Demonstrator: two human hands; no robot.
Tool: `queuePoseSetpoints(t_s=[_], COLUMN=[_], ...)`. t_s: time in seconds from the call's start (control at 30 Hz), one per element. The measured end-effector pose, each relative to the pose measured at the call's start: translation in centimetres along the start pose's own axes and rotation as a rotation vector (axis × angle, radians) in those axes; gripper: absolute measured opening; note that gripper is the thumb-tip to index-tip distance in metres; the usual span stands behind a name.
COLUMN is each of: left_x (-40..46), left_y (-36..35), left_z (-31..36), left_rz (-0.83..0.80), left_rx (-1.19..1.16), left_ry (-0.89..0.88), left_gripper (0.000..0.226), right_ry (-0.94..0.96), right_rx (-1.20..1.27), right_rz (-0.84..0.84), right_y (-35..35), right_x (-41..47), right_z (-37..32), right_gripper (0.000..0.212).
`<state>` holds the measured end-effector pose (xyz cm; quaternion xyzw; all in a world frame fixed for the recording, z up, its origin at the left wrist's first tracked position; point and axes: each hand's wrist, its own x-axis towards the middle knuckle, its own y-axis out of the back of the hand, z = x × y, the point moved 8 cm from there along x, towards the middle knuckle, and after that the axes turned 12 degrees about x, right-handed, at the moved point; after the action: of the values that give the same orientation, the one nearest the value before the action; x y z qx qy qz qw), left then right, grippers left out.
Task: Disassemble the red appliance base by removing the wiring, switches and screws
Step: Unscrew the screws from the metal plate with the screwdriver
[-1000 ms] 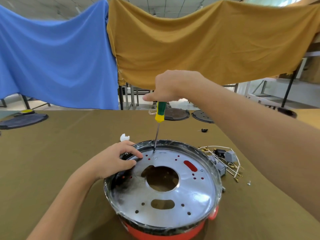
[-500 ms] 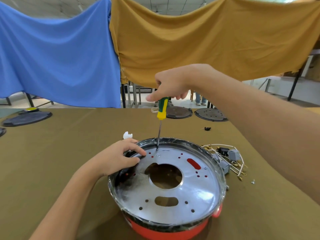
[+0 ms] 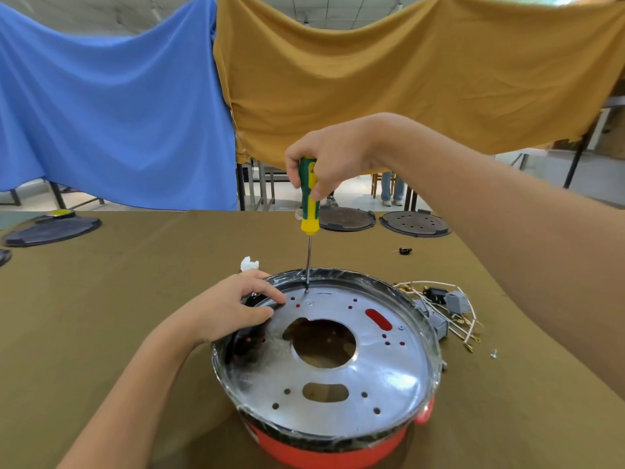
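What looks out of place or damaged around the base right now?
Dark scorch-like smudging stains the metal plate on its left side, under the left hand. A lone screw lies loose on the table, beside the pulled wiring.

Removed wiring [image 3: 443, 308] right of base [image 3: 338, 445], on table [image 3: 101, 316]

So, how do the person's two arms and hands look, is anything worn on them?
Both are bare. The left hand and the right hand show no gloves, rings or watch, and both forearms are uncovered; no sleeve is in view.
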<state>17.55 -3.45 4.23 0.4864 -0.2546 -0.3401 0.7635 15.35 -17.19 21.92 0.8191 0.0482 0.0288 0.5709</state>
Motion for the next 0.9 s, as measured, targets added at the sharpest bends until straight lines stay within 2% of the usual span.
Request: queuePoseSetpoints(t_s=[0.07, 0.1, 0.17, 0.23, 0.33, 0.47, 0.57, 0.67, 0.7, 0.8, 0.83, 0.9], left_x=[0.0, 0.0, 0.0, 0.0, -0.1, 0.0, 0.1, 0.1, 0.0, 0.0, 0.0, 0.0], left_y=[0.1, 0.1, 0.1, 0.1, 0.0, 0.0, -0.1, 0.0, 0.0, 0.0, 0.0, 0.0], left_z=[0.0, 0.0, 0.1, 0.1, 0.0, -0.1, -0.2, -0.2, -0.2, -0.2, -0.2, -0.2], left_rz=[0.004, 0.006, 0.007, 0.004, -0.002, 0.001, 0.003, 0.003, 0.004, 0.006, 0.006, 0.004], left_rx=[-0.003, -0.002, 0.002, 0.0, 0.005, -0.003, -0.011, -0.021, -0.023, -0.022, -0.021, -0.02], left_ry=[-0.001, -0.001, -0.005, -0.006, -0.001, -0.001, -0.003, -0.001, 0.0, -0.003, -0.004, -0.002], left_gripper=[0.024, 0.025, 0.025, 0.025, 0.024, 0.025, 0.026, 0.026, 0.026, 0.025, 0.025, 0.025], right_ry=[-0.038, -0.08, -0.18, -0.208, -0.122, -0.003, 0.041, 0.005, -0.029, -0.196, -0.223, -0.185], right_rx=[-0.001, -0.043, -0.238, -0.414, -0.389, -0.016, 0.075, 0.069, 0.034, -0.254, -0.354, -0.412], right_rz=[0.016, 0.027, 0.083, 0.156, 0.157, 0.03, 0.011, 0.015, 0.024, 0.096, 0.138, 0.182], right_y=[-0.2, -0.2, 0.0, 0.3, 0.2, -0.1, -0.2, -0.4, -0.4, -0.1, 0.3, 0.7], right_x=[0.1, 0.1, 0.1, 0.2, 0.6, -0.2, -0.3, -0.1, -0.1, 0.0, 0.1, 0.5], right_z=[0.2, 0.5, 1.1, 1.0, 0.5, -0.2, -0.6, -0.7, -0.6, 0.5, 0.8, 0.8], right_gripper=[0.024, 0.032, 0.052, 0.061, 0.047, 0.013, 0.017, 0.016, 0.017, 0.052, 0.057, 0.053])
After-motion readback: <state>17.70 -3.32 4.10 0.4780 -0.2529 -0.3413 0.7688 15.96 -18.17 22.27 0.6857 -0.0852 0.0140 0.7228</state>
